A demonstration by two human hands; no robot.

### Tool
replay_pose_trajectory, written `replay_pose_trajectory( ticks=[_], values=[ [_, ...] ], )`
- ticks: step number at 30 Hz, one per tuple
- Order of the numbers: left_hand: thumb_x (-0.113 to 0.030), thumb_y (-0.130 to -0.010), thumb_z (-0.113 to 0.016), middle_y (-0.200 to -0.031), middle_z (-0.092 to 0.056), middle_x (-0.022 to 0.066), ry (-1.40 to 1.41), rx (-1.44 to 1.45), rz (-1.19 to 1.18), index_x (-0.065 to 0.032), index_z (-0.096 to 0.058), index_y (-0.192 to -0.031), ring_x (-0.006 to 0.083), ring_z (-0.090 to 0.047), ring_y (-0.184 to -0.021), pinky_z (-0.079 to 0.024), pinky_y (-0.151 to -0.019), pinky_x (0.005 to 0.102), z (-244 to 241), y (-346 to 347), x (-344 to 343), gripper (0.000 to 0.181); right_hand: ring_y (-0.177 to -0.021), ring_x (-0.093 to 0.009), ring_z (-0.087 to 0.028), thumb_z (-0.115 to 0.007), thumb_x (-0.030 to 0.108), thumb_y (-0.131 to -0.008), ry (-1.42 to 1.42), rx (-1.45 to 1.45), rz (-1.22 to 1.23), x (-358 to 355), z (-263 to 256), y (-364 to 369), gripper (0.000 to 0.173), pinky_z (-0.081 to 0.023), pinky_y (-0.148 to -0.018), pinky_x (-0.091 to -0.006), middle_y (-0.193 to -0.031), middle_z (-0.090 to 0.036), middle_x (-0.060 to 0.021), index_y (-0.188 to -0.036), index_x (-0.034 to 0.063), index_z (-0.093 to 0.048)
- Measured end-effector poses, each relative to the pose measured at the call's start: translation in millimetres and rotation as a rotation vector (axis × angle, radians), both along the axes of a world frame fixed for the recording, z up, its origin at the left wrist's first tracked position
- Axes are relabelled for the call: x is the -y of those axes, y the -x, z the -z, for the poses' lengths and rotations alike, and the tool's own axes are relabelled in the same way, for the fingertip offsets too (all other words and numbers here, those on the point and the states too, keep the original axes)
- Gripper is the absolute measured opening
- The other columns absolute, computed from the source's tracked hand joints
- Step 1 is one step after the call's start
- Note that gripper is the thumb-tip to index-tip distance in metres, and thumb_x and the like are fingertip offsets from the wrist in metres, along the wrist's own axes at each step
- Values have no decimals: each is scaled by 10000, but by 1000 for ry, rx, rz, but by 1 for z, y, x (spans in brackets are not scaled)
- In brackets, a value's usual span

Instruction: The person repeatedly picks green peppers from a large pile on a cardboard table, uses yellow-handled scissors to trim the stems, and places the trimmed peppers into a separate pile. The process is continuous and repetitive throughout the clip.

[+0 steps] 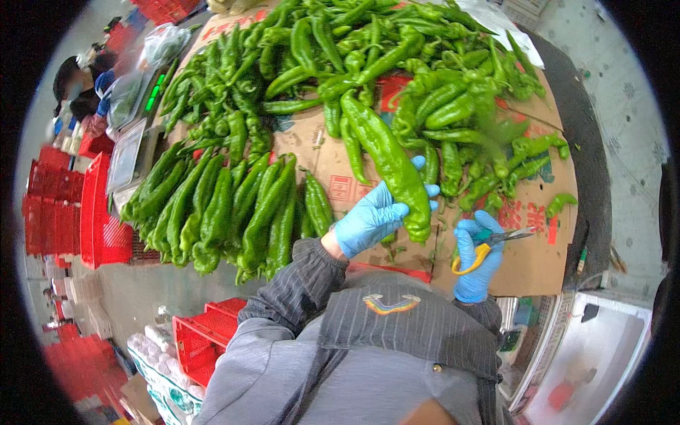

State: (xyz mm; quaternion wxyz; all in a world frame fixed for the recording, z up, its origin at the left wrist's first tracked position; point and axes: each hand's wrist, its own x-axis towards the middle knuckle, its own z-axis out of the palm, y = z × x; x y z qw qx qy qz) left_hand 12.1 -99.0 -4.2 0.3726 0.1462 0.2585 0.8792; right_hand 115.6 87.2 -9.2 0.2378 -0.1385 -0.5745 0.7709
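In a blue glove, my left hand [374, 218] grips a long green pepper [390, 154] near its lower end; the pepper points up and left over the cardboard [297, 138]. My right hand [478, 255], also gloved, holds small scissors with yellow handles [473, 259], the blades pointing right, apart from the pepper. A big heap of green peppers [372, 32] covers the far part of the cardboard, with more peppers [457, 106] spreading to the right. At the left, a row of peppers [234, 207] lies side by side, ends towards me.
A scale with a green lit display [155, 92] stands at the left, near a tall red crate [98, 212]. Another red crate [204, 340] is on the floor beside me. To the lower right is a white foam box [589, 345]. A person with blue gloves [104, 90] is at the far left.
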Motion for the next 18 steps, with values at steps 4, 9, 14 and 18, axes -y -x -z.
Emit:
replay_pose_trajectory(
  ticks=[4, 9, 14, 18],
  values=[
    [-189, -866, -712, -1400, -486, 139, 26, -6, -42, -145, -101, -1547, 272, -533, -1232, -397, -1076, 405, -4, -3, 18, 916, -827, -142, -613, -610, -158, -811, -17, 35, -73, 0, 5, 3, 440, -551, -673, -223, -982, -650, -140, -1221, -15, -541],
    [-149, -900, -649, -1377, -495, 127, 110, -97, -193, -121, -168, -1537, 226, -546, -1193, -413, -1043, 374, -1, -9, 42, 798, -857, -137, -609, -646, -143, -795, -203, 81, -122, 7, 6, 6, 462, -542, -775, -264, -986, -639, -102, -1222, 0, -542],
    [-221, -894, -638, -907, -579, -3, 685, -30, -579, -81, -430, -1387, 103, -558, -778, -488, -700, 266, -46, -20, 93, 553, -840, -135, -608, -653, -46, -848, -233, 31, -183, 2, 16, 9, 424, -524, -786, -281, -958, -639, -70, -1245, 22, -523],
    [-214, -876, -703, -919, -584, -7, 1189, -190, -1075, -60, -524, -1177, 107, -553, -776, -486, -678, 265, -84, -32, 178, 383, -835, -124, -592, -629, 1, -887, -239, 57, -205, 2, 12, 9, 384, -525, -763, -285, -951, -621, -61, -1255, 22, -523]
  ],
)
